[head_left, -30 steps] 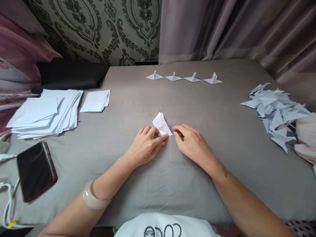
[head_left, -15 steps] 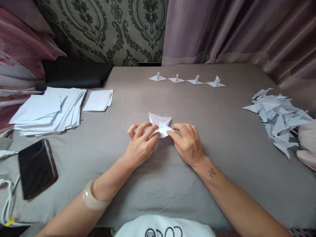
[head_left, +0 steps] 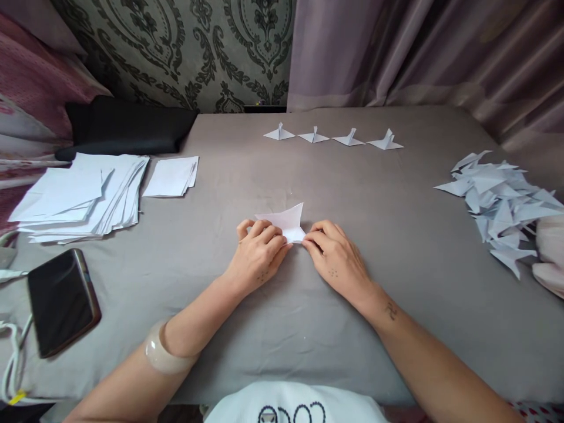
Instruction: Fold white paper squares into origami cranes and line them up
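Observation:
A partly folded sheet of white paper [head_left: 288, 221] is held between my two hands at the middle of the cloth-covered table. My left hand [head_left: 259, 249] is closed on its left and near side, hiding part of the paper beneath the fingers. At the near right corner, my right hand [head_left: 332, 252] pinches the paper between thumb and fingers. One point of the paper stands up at the far right of the sheet. Beyond it, several folded paper cranes [head_left: 314, 136] are lined up near the table's back edge.
On the left lie a large paper stack [head_left: 121, 200], a smaller stack of paper squares [head_left: 173, 176], a black cloth item [head_left: 132, 126], a phone [head_left: 64, 302] and a white cable [head_left: 15, 352]. A heap of folded paper pieces [head_left: 497, 200] lies at the right.
The paper has turned and its near edge is now folded up. My left fingers have closed in over it, and my right hand has shifted slightly nearer to me.

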Demonstrator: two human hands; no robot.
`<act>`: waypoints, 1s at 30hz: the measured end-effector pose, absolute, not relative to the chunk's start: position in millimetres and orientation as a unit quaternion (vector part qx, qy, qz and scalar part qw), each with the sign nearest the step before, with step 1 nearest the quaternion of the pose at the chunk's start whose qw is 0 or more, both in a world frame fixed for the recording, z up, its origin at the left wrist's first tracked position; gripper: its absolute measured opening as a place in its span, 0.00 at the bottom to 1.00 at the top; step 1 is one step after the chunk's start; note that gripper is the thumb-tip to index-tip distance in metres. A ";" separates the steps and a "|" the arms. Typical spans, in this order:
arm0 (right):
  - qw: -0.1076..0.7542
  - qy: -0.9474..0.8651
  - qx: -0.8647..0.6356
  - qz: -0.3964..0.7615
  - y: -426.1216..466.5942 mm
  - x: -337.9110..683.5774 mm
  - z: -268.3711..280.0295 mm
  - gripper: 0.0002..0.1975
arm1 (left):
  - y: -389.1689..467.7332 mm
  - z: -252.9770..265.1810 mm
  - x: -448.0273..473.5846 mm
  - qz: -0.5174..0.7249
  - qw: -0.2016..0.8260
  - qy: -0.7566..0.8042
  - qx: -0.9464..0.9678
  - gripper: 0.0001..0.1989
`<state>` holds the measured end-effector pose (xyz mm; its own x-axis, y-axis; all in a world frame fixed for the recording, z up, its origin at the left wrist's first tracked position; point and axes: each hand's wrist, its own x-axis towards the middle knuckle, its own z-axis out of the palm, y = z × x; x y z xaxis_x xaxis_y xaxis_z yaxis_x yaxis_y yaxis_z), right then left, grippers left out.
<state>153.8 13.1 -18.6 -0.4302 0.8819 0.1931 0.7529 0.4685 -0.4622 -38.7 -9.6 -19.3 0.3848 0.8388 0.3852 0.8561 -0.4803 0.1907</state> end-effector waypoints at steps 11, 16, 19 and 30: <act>0.206 -0.861 -0.453 0.104 2.0 144.2 -18.5 0.14 | -6.5 -20.8 -32.0 -0.261 -0.046 -0.590 -0.763 0.13; 0.164 -0.875 -0.447 0.088 -4.6 142.9 -16.9 0.17 | -10.8 -20.1 -37.9 -0.308 -0.023 -0.627 -0.715 0.23; 0.153 -0.881 -0.441 0.078 -4.9 143.0 -17.7 0.17 | -11.6 -22.6 -41.6 -0.336 -0.037 -0.636 -0.694 0.08; 0.110 -0.899 -0.421 0.059 -2.7 146.2 -14.3 0.18 | -13.1 -21.3 -36.9 -0.373 -0.071 -0.592 -0.711 0.06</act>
<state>146.2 -2.7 -14.3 -0.6222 0.7688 0.1477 0.7432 0.6394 -0.1973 -36.9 -13.1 -21.3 0.0202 0.8944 0.4468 0.7887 -0.2889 0.5426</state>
